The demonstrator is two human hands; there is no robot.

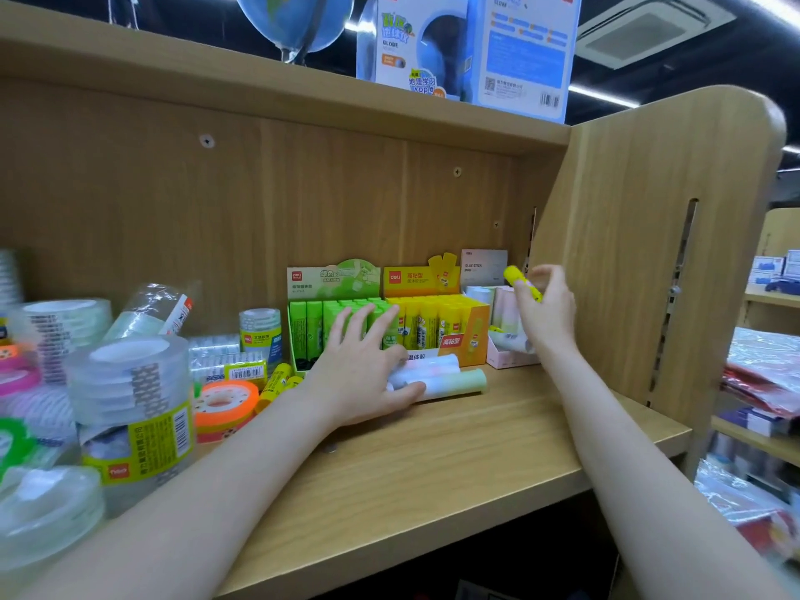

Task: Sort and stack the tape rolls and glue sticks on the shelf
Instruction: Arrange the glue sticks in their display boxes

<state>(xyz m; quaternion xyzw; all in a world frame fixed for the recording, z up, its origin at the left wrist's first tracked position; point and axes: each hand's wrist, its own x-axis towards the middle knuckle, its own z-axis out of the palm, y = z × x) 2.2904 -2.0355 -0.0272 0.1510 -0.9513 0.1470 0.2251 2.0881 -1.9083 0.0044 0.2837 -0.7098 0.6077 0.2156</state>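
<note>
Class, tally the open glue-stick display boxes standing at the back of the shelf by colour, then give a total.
Green box: 1
Yellow box: 1
Pale pink box: 1
Total: 3

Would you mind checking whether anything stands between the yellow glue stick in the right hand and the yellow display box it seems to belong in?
Nothing visible does. The right hand holds the yellow glue stick above the pink box, just right of the yellow display box.
</note>
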